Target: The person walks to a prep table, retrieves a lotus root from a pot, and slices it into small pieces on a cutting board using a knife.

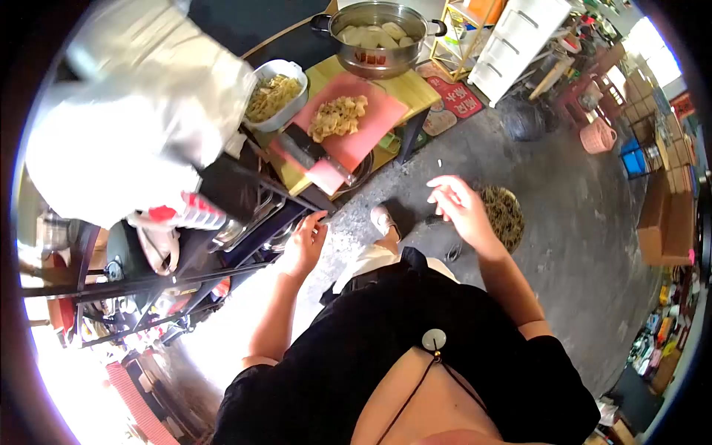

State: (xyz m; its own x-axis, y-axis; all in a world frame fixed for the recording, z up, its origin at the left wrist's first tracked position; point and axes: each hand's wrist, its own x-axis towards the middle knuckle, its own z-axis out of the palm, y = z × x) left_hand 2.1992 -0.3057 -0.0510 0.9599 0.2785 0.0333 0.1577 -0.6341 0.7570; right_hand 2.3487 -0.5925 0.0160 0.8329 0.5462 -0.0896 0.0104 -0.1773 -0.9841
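Left hand [302,243], right hand [461,209]: fingers [314,220] released | knife [302,148] on board [380,113], long axis upper-left to lower-right

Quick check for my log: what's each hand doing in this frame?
Left hand: open, fingers loosely bent, nothing visible in it.
Right hand: open, fingers partly curled, nothing visible in it.
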